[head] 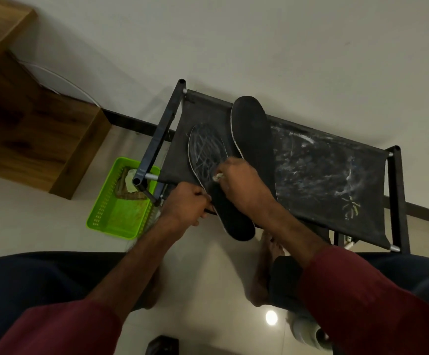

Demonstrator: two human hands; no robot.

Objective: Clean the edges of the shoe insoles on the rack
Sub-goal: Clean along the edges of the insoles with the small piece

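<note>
Two black insoles lie on the dark fabric shelf of a black metal rack. The left insole is streaked with white scuffs and its heel hangs over the rack's front edge. The right insole lies beside it, reaching toward the wall. My left hand grips the left insole's edge near the front bar. My right hand presses a small whitish wad of cloth onto the middle of the left insole.
A bright green plastic basket with rags stands on the floor left of the rack. A wooden cabinet is at far left. The rack stands against a white wall. My bare feet are on the tiled floor below.
</note>
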